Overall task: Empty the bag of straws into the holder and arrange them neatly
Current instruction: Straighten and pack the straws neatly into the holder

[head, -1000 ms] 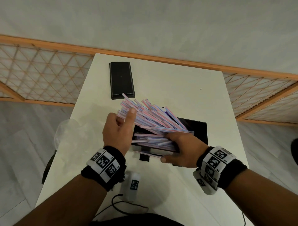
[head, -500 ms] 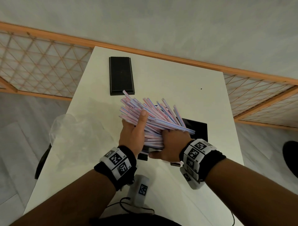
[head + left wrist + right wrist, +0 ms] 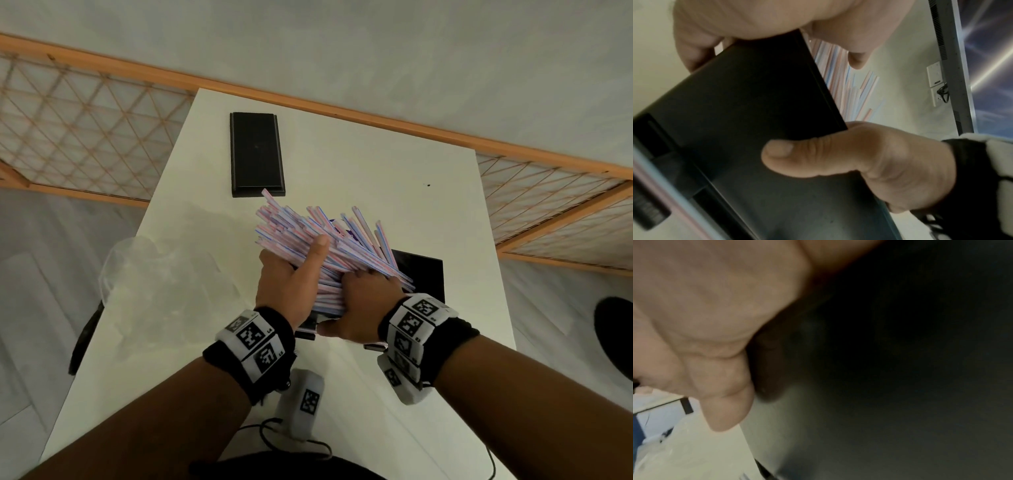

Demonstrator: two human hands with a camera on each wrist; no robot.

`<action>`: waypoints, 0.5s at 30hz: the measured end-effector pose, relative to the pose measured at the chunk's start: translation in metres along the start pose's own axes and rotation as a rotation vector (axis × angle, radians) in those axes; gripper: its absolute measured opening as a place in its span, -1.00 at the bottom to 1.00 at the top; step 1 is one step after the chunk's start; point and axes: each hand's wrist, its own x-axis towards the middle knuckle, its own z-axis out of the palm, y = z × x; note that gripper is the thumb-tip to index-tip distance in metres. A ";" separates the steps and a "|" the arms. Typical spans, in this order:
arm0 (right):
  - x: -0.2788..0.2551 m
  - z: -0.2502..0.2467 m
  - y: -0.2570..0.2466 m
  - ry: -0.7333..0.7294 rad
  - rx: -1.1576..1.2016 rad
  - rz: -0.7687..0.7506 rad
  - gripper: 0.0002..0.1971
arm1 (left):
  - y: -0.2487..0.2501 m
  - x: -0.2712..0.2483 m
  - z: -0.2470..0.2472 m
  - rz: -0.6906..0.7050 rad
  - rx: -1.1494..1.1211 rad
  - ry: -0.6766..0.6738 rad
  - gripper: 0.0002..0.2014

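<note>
A thick fan of pink, blue and white striped straws [image 3: 308, 236] sticks up and to the left out of the black holder [image 3: 423, 274] at mid table. My left hand [image 3: 291, 284] grips the bundle from the left, with its thumb laid across the top. My right hand [image 3: 363, 305] wraps the near end of the straws. In the left wrist view its thumb [image 3: 818, 155] lies flat on the holder's dark wall [image 3: 735, 113], with the straws [image 3: 838, 78] behind. The right wrist view shows only my palm [image 3: 705, 313] against the holder [image 3: 900, 369].
A flat black lid [image 3: 257, 154] lies at the far side of the white table [image 3: 376, 178]. The crumpled clear bag [image 3: 154, 274] lies at the left edge. A white tagged device [image 3: 305, 401] and its cable sit near me. A wooden lattice rail runs behind the table.
My hands have come together, the left one moving right. The loosely spread straws are now squeezed into a tighter bundle that stands more steeply over the holder.
</note>
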 end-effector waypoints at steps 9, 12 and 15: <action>-0.019 0.003 0.033 0.037 0.059 -0.058 -0.14 | -0.005 0.007 -0.003 0.077 -0.002 -0.078 -0.04; -0.012 0.011 0.033 0.014 0.067 -0.066 0.05 | -0.005 0.005 -0.003 0.074 0.039 -0.079 -0.12; -0.007 0.008 0.030 0.020 0.012 -0.033 -0.04 | -0.006 0.005 -0.002 0.081 0.061 -0.073 -0.10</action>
